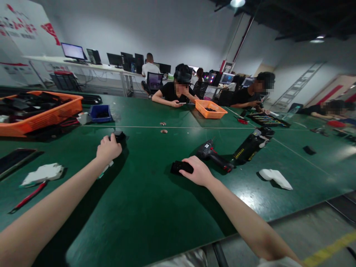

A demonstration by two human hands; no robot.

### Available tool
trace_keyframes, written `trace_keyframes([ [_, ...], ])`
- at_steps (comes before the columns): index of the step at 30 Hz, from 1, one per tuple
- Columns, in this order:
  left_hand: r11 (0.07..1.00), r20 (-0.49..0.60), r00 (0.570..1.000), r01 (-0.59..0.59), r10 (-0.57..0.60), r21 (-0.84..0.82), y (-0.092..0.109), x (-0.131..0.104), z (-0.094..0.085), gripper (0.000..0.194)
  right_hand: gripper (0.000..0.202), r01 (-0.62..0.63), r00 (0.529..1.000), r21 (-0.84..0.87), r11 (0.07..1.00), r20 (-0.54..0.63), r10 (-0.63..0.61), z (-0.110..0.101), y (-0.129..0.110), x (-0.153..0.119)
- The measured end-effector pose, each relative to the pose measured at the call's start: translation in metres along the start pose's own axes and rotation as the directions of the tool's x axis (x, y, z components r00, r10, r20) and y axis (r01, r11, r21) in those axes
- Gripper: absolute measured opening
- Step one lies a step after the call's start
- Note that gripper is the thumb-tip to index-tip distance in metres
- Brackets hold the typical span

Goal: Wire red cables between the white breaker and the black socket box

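Out over the green table (144, 207), my left hand (109, 149) is closed round a small black part (119, 136), which shows past its fingers. Nearer the middle, my right hand (197, 170) grips a black block (181, 167) that rests on the table. A black power drill (214, 155) with red trim lies just beyond my right hand. Under my left wrist a pale part (105, 171) is partly hidden. White parts (44, 174) and a red-handled tool (29, 197) are at the left.
An orange basket (55, 118) of black parts and a blue bin (100, 113) stand at the left. Right of the drill are a black cylinder (247, 149) and a white object (275, 178). People sit across the table beside another orange basket (210, 113).
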State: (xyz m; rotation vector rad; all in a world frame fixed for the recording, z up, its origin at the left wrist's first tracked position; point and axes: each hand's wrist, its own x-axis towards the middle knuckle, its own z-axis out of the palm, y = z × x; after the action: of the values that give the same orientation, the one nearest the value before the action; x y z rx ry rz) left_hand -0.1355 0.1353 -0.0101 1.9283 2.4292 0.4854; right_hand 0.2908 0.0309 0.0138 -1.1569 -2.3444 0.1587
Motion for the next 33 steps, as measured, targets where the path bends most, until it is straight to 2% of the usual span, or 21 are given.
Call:
trace_keyframes([
  [10,0.990,0.060,0.990,-0.124,0.128,-0.062,-0.007,0.012,0.016,0.076,0.038,-0.043,0.999,0.015,0.999,0.029,0.043,0.003,0.002,0.001],
  [17,0.973,-0.094,0.969,-0.230,0.230,0.012,-0.008,0.010,0.027,0.067,0.037,-0.055,0.998,0.025,0.998,0.035,0.054,0.004,0.001,0.003],
  [19,0.969,-0.102,0.963,-0.248,0.248,0.014,-0.008,0.010,0.028,0.064,0.037,-0.059,0.998,0.028,0.998,0.034,0.058,0.004,0.001,0.003],
  [33,0.973,-0.001,0.974,-0.228,0.228,-0.049,-0.009,0.016,0.028,0.070,0.037,-0.071,0.996,0.040,0.997,0.062,0.068,0.002,0.002,0.002],
])
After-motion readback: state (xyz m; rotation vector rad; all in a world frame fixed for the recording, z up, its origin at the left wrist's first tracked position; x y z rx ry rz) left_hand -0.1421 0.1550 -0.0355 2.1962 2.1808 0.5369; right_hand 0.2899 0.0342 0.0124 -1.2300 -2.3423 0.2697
